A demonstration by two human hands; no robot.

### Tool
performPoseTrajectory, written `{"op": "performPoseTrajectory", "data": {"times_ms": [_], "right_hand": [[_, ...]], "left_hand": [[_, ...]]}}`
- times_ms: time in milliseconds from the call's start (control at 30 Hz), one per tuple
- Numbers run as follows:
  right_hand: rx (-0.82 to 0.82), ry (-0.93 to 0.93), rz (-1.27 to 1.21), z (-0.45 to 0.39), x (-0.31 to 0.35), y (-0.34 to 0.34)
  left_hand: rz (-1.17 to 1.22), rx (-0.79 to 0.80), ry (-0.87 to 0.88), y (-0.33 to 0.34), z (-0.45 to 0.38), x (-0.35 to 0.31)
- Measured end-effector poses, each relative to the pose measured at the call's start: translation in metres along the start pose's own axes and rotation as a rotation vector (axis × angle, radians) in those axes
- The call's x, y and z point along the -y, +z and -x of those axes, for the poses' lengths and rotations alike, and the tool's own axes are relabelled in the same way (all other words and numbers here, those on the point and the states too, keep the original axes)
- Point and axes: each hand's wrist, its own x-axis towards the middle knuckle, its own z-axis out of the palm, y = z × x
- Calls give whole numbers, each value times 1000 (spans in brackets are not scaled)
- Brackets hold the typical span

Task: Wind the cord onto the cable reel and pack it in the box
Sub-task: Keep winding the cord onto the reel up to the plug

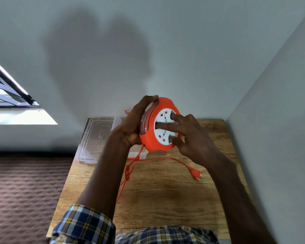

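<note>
- Left hand (130,125) grips the cable reel (158,124) upright above the bench (165,199), steadying it
- Right hand (188,136), fingers extended, presses its white face, likely to spin it; loose cord (128,170) trails below

orange reel (163,105), white face; orange cord (128,170); wood-grain table (165,199); plaid sleeve (84,224); clear box (95,138)
</note>
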Motion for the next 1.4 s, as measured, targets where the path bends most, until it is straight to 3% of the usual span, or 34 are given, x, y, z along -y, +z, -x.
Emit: {"op": "performPoseTrajectory", "data": {"times_ms": [133,233,367,533,600,700,767,867,1000,1133,1233,1400], "right_hand": [[-190,29,22,1,2,11],[-335,186,-198,0,9,19],[-412,436,-453,-9,25,25],[-403,345,-294,-5,26,22],[-504,300,-267,-1,26,20],[-644,314,-421,0,19,17],[-596,410,-756,-1,11,19],[-307,525,-1294,3,9,30],[-178,367,-1358,4,17,51],[-243,549,-1291,-6,34,63],[-320,638,-1271,-11,36,66],[-194,516,-1356,-11,24,60]], "left_hand": [[-14,-51,15,2,-2,1],[-43,-67,63,6,-3,-2],[-22,-82,120,7,-6,-2],[78,-80,199,6,-6,3],[152,-68,246,7,-7,2],[323,-158,352,6,-10,2],[447,-227,396,3,-11,5],[609,-306,432,-1,-9,9],[648,-464,513,1,-10,18],[583,-583,599,11,-8,29],[557,-594,631,13,-6,33],[570,-551,628,9,-8,31]]}}
